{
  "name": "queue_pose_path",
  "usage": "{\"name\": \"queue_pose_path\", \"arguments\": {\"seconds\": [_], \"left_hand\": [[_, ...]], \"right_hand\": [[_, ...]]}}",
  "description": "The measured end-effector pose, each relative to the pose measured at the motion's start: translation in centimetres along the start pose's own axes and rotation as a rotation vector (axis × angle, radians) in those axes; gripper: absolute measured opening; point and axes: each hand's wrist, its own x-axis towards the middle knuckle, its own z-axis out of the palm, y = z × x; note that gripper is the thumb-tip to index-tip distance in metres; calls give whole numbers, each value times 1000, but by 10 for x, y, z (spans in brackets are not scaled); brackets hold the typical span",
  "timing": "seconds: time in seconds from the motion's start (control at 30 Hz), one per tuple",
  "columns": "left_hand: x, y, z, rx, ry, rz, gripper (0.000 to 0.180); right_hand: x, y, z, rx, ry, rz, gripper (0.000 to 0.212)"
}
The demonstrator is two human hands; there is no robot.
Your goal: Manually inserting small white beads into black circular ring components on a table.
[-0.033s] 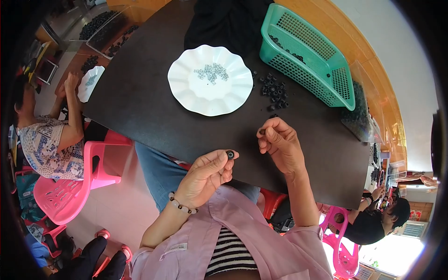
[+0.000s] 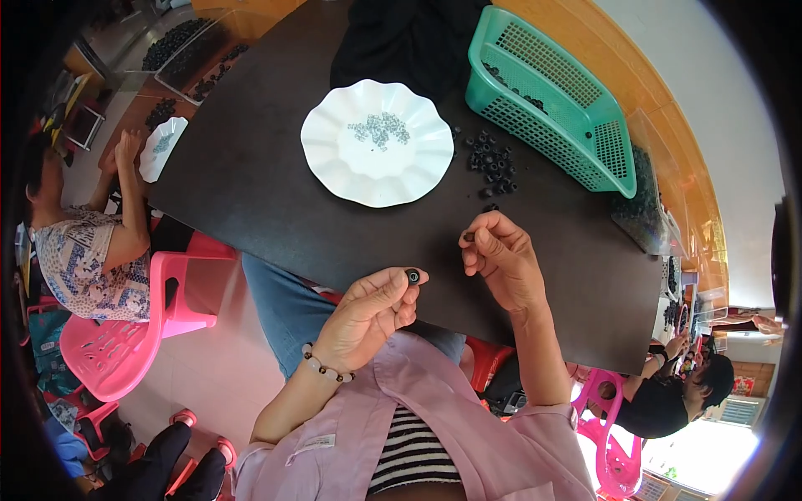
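Between the thumb and forefinger of my left hand (image 2: 368, 313) is a small black round part (image 2: 413, 276), with a pale ring showing at its centre. My right hand (image 2: 503, 257) pinches a small dark piece (image 2: 469, 236) at its fingertips, too small to name. Both hands are raised over the near edge of the dark table (image 2: 276, 200), apart from each other. Beyond them stands a white scalloped plate (image 2: 334, 171) bearing many tiny clear pieces (image 2: 381, 130). To its right lies a loose heap of black round parts (image 2: 491, 163) like the one in my left hand.
A green plastic basket (image 2: 543, 125) with some black parts inside stands at the back right, beside a clear bin (image 2: 643, 217). Black cloth (image 2: 401, 50) lies at the far edge. One person (image 2: 92, 242) works at the left, near a pink chair (image 2: 125, 351); another (image 2: 668, 401) is at the right.
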Motion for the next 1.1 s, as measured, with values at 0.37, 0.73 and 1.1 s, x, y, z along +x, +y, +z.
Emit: {"name": "queue_pose_path", "arguments": {"seconds": [0.37, 0.73, 1.1], "left_hand": [[0, 2, 0, 26, -24, 7, 32], [-1, -2, -2, 69, -17, 14, 28], [-2, -6, -4, 77, -30, 48, 26]], "right_hand": [[-6, -1, 9, -3, 4, 17, 15], [-18, 6, 35, -272, -96, -227, 11], [-21, 8, 44, -369, -100, -247, 15]]}}
